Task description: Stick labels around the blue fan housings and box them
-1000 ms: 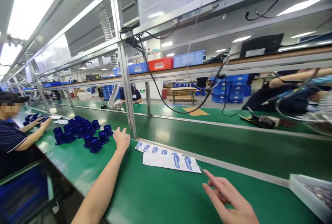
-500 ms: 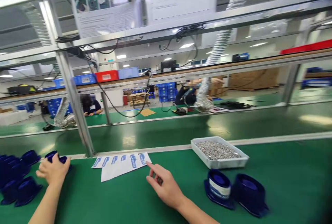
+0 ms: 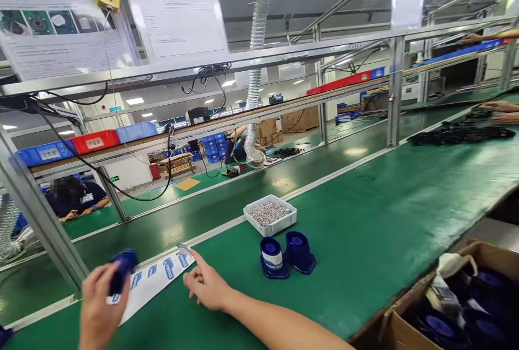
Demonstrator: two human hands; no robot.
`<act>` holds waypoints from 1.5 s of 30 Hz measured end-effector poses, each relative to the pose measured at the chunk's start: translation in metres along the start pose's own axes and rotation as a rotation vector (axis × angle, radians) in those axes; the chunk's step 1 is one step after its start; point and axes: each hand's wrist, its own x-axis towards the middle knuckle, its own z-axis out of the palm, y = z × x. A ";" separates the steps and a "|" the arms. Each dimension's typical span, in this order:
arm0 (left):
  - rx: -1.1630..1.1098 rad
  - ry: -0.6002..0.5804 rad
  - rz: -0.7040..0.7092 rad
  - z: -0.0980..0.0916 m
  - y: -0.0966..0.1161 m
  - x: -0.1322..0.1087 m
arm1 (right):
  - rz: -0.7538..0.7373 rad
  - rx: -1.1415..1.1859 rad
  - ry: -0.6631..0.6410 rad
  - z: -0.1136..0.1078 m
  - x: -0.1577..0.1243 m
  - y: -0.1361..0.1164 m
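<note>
My left hand is closed around a dark blue flanged plastic part, lifted over the left end of a label sheet. The white sheet carries blue printed labels and lies on the green bench. At its right end is my right hand, index finger stretched out, the other fingers curled. A curled label clings to that fingertip, partly raised from the sheet. To the right stand a blue part with a white label round it and another blue part, close together.
A white tray of small metal pieces stands behind the two blue parts. At lower right is a cardboard box holding more blue parts. A metal post rises at left. Other people's hands work beside black items at far right.
My left hand has lifted a blue part from the group at left and brought it toward the sheet. A label has come partly up at my right fingertip. The view has swung right.
</note>
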 end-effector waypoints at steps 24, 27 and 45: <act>-1.228 -1.085 -0.598 0.000 0.109 -0.067 | 0.074 0.272 0.178 -0.007 -0.007 -0.008; -1.143 -1.101 -0.511 -0.006 0.118 -0.066 | 0.032 0.278 0.190 -0.004 -0.011 -0.010; -1.250 -0.677 -0.595 0.000 0.117 -0.058 | -0.016 0.005 0.116 -0.007 -0.015 -0.002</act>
